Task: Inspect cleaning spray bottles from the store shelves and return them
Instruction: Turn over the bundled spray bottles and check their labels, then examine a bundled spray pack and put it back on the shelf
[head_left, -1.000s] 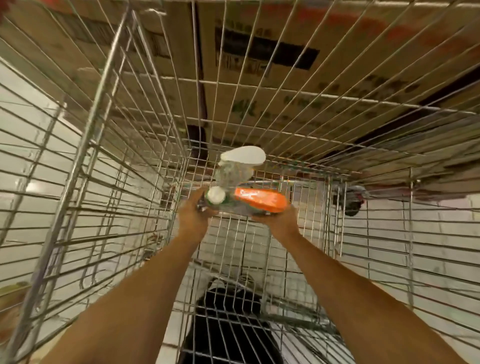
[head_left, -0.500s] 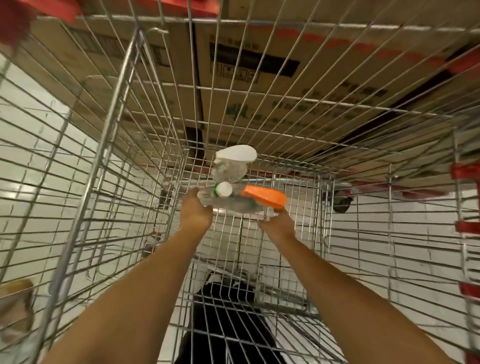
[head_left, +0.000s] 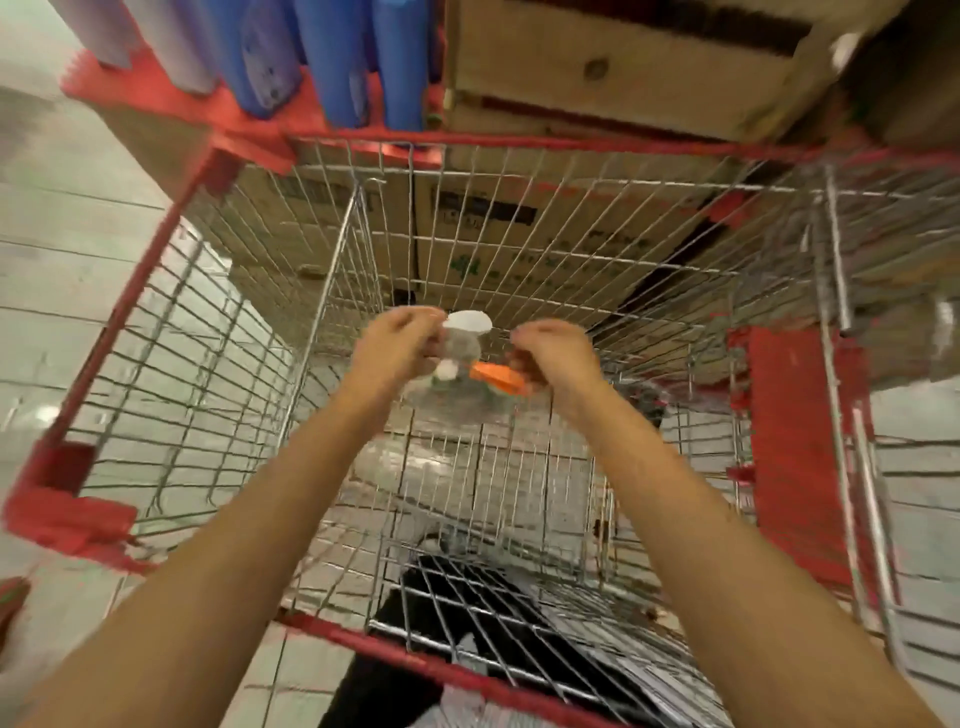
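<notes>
Bare forearms, unsleeved to the elbow, lead to the left hand (head_left: 397, 345) and right hand (head_left: 556, 353); below them, near the elbows, dark clothing (head_left: 384, 691) (probably trousers, blurred).

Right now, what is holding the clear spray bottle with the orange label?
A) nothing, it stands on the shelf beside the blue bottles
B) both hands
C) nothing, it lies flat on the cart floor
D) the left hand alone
B: the left hand and the right hand each curl their fingers round the spray bottle, one on either side, within the wire cart.
</notes>
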